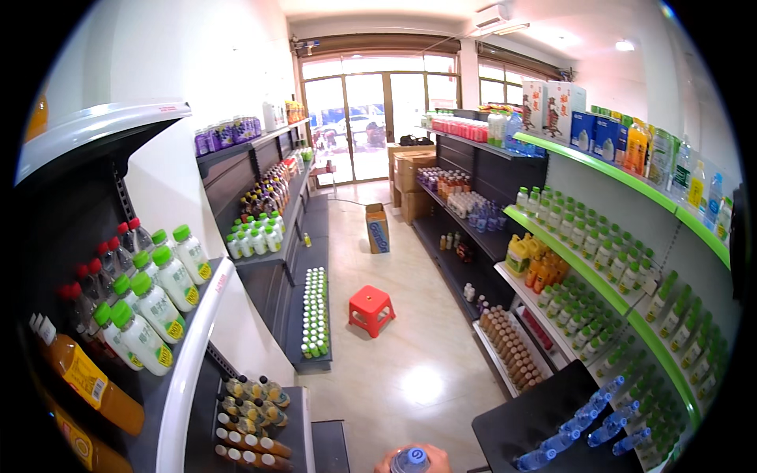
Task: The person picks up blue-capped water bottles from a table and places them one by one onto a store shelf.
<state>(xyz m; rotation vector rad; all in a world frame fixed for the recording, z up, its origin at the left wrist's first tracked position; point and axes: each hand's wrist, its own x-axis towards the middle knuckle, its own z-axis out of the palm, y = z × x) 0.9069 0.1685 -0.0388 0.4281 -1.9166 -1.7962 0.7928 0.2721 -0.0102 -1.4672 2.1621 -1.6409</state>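
At the bottom edge, my right hand (437,458) is wrapped around a clear plastic bottle (408,462) with a blue cap, seen from above. Skin shows on both sides of the cap, and the lower part of the grip is cut off by the frame. My left hand is out of view. To the right of the held bottle, several blue-capped water bottles (576,423) stand in rows on a black tabletop (508,423). A black shelf board (331,446) lies low, just left of the hand.
Left shelves hold green-capped white bottles (159,295), orange juice bottles (97,378) and small drinks (251,414). A red plastic stool (371,307) and an open carton (377,227) stand in the aisle. Green-edged shelves (591,275) line the right. Cardboard boxes (414,171) sit near the glass doors (366,118).
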